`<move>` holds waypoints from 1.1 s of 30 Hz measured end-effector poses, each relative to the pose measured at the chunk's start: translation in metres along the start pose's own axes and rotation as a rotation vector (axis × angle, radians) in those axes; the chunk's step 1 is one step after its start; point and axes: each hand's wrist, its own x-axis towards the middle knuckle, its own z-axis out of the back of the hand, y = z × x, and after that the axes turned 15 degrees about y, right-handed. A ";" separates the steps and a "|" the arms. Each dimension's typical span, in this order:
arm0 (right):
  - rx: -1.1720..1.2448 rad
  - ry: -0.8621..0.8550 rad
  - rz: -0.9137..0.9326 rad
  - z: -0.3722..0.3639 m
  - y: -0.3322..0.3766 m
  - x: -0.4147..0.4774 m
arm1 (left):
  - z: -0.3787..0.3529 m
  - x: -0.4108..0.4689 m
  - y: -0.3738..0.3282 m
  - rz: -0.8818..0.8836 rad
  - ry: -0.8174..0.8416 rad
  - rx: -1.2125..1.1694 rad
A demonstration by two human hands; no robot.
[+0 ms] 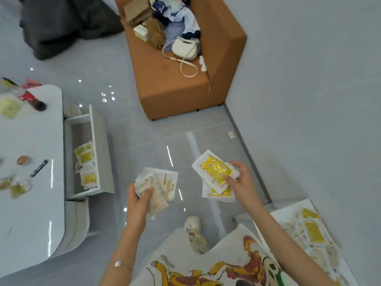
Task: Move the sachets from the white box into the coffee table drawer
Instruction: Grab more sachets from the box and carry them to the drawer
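glossy grey floor (144,141), pale wall (309,79), brown sofa (175,93) in corner

- Near right, the white box (288,208) runs off the frame's edge.
- Print on the left hand's (138,197) pale sachets (165,180): too blurred to read.
- Surface (31,141) cut off at left.

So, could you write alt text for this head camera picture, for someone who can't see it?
A person's left hand grips a bundle of pale sachets and the right hand pinches yellow sachets above a grey floor. To the left, the open drawer of the white coffee table already holds sachets; more fill the white box at lower right.
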 end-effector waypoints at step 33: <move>-0.504 0.953 0.094 -0.279 0.227 0.366 | 0.132 0.181 -0.141 -0.158 -0.842 -0.507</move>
